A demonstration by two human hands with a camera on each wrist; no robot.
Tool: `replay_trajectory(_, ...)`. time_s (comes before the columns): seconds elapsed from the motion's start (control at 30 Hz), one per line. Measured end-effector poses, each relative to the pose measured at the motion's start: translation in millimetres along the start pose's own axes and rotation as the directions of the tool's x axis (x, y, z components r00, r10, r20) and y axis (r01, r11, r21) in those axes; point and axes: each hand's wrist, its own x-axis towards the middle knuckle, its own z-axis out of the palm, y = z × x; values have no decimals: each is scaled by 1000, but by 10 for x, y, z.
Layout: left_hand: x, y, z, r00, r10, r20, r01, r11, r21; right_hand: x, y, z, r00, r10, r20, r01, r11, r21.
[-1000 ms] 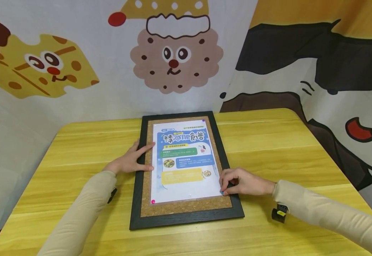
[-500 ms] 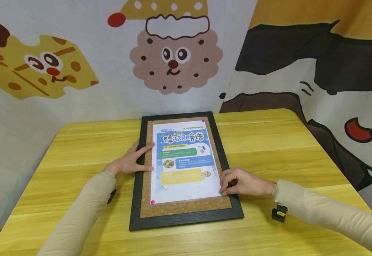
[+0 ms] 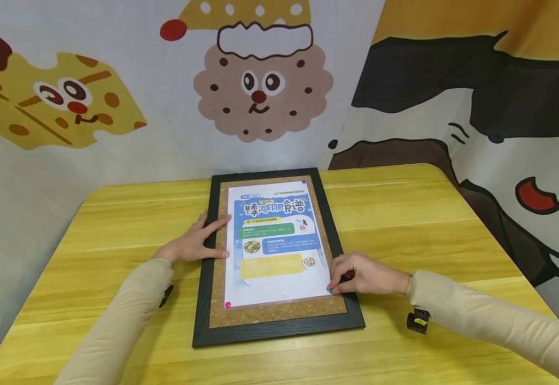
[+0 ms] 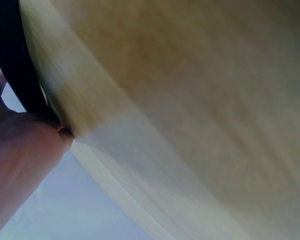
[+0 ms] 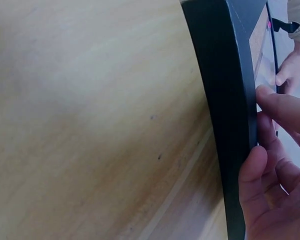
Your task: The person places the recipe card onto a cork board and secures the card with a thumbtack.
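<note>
A cork board (image 3: 279,311) with a black frame (image 3: 279,336) lies flat on the table, bearing a printed poster (image 3: 270,289). My right hand (image 3: 368,274) pinches a small blue pushpin (image 3: 330,290) at the poster's lower right corner; in the right wrist view its curled fingers (image 5: 255,162) touch the frame's side. On the left, my left hand (image 3: 188,247) rests across the frame with fingers spread, thumb and forefinger tips at the poster's edge. A pink pushpin (image 3: 228,305) sits at the lower left corner, a purple pushpin (image 3: 303,182) at the upper right.
The yellow wood-grain table (image 3: 428,224) extends to both sides of the board. Behind it hangs a white cloth (image 3: 164,96) with cartoon prints. A dark wrist device (image 3: 419,321) hangs below the right sleeve (image 3: 481,315).
Both hands keep their places on the board, the right still at the blue pushpin. The whole scene has shifted slightly left in the head view.
</note>
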Motion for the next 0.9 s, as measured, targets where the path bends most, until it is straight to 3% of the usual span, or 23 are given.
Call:
replay_trajectory(0.3, -12, 9, -21, 1000, 7, 0, -7, 1000, 6, 38, -18, -5, 1000, 22, 12, -21, 995, -96)
replay_trajectory(0.57, -25, 23, -25, 1000, 26, -2, -26, 1000, 4, 4, 10, 11, 999, 29, -15, -30, 999, -31)
replay_trajectory(0.9, -23, 18, -5, 1000, 6, -1, -6, 1000, 2, -22, 40, 23, 1000, 12, -7, -11, 1000, 29)
